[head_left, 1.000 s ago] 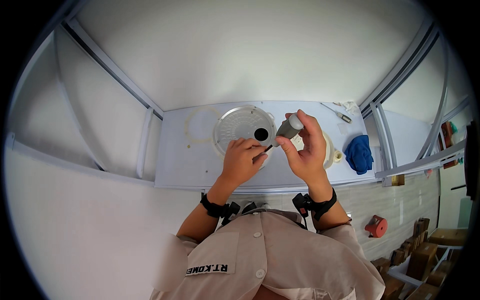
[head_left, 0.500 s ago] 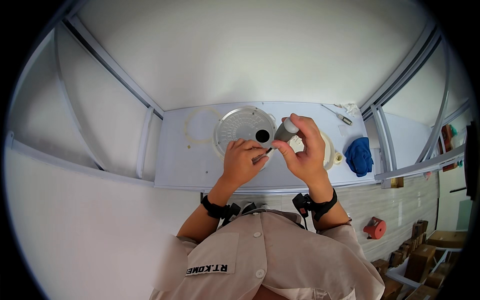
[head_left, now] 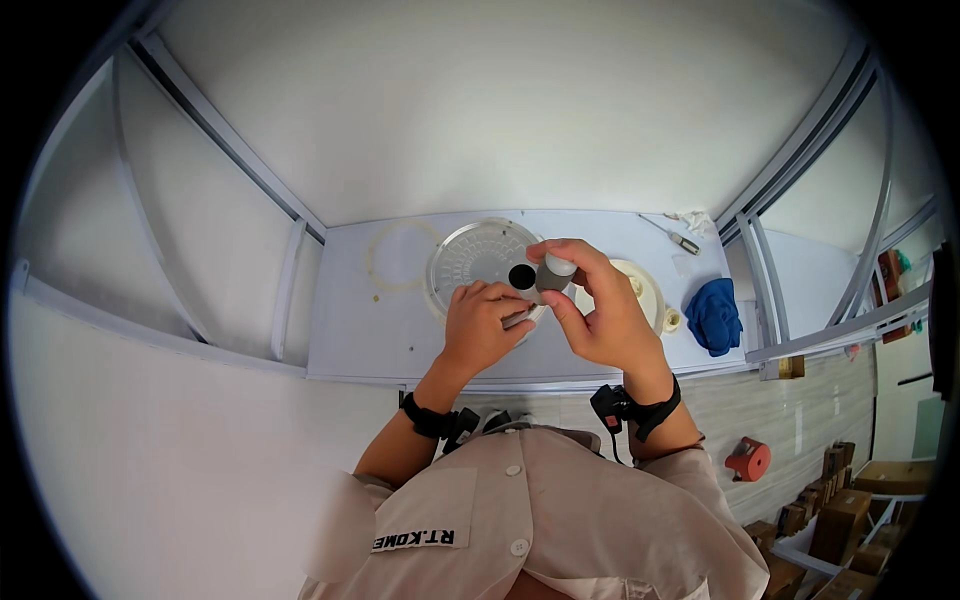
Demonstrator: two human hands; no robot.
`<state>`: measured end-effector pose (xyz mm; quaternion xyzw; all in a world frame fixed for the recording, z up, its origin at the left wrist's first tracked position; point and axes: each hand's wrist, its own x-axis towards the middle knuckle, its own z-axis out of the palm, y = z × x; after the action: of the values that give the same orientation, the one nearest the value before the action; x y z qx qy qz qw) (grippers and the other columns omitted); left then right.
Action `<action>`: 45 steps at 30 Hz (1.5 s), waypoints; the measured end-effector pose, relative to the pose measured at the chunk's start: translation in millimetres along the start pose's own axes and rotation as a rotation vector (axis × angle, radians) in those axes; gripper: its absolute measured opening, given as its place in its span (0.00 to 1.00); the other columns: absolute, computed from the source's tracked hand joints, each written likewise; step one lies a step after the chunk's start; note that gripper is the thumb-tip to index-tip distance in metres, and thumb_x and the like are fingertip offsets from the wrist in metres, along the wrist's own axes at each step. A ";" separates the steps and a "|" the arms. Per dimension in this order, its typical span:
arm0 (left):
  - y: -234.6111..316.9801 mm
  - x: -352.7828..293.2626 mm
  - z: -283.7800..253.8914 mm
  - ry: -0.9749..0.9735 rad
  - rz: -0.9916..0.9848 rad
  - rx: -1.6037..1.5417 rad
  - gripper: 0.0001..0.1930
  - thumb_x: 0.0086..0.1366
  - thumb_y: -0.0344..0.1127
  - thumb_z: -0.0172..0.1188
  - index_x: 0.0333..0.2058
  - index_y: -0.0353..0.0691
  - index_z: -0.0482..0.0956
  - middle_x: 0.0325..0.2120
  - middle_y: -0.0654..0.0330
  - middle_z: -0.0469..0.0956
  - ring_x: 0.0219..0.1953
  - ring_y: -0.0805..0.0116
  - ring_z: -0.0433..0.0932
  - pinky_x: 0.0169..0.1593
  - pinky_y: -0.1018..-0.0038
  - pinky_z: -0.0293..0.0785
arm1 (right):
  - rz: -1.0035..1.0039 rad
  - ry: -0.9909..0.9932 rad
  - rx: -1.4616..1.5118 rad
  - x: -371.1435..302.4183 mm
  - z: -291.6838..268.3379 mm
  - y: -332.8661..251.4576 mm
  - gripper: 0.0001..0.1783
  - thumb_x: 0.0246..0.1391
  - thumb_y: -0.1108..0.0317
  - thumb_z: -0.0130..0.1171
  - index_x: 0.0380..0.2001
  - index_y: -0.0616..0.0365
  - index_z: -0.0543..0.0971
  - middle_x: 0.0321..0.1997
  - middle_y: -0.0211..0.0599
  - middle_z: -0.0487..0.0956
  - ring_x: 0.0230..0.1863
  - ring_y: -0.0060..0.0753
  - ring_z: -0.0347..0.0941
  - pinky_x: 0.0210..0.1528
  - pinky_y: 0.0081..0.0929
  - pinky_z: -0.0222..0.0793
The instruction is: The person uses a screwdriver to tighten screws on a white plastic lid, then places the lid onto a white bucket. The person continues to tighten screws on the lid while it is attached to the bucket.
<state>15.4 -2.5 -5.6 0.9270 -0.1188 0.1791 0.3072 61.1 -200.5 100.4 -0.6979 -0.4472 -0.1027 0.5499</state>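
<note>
While in right hand [head_left: 612, 325], 1 screwdriver [head_left: 555, 274]

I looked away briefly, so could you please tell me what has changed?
The right hand moved left, bringing the grey-handled tool, still held, more upright and closer to the black circle on the round metal plate. The left hand and blue cloth stayed put.

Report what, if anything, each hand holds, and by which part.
The right hand holds a grey-handled tool by its handle, between thumb and fingers. The left hand is at the round metal plate; whether it holds anything cannot be told.
</note>
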 end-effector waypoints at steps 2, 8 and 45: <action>-1.0 0.0 0.4 -0.007 -0.005 -0.008 0.09 0.54 0.41 0.77 0.34 0.51 0.91 0.37 0.75 0.83 0.43 0.66 0.77 0.52 0.64 0.66 | 0.020 -0.017 0.069 1.7 -1.9 -5.0 0.35 0.56 0.79 0.71 0.64 0.55 0.69 0.61 0.51 0.79 0.60 0.48 0.79 0.55 0.37 0.78; 3.8 1.0 -4.0 -0.034 -0.035 0.021 0.08 0.58 0.46 0.76 0.35 0.53 0.92 0.36 0.75 0.83 0.42 0.65 0.78 0.52 0.63 0.66 | -0.109 0.171 -0.230 4.8 -0.2 -13.6 0.22 0.53 0.79 0.69 0.52 0.60 0.81 0.56 0.49 0.80 0.55 0.49 0.80 0.56 0.39 0.76; 1.7 0.3 -1.8 0.011 -0.050 -0.042 0.06 0.59 0.43 0.74 0.32 0.52 0.92 0.35 0.74 0.84 0.41 0.65 0.79 0.52 0.62 0.67 | -0.016 0.266 -0.090 11.8 13.8 -31.0 0.18 0.55 0.79 0.67 0.50 0.63 0.84 0.45 0.48 0.81 0.46 0.45 0.81 0.48 0.32 0.77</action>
<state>14.6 -2.7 -3.2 0.9221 -0.0975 0.1739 0.3316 40.3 -182.7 123.7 -0.6984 -0.3708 -0.2186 0.5718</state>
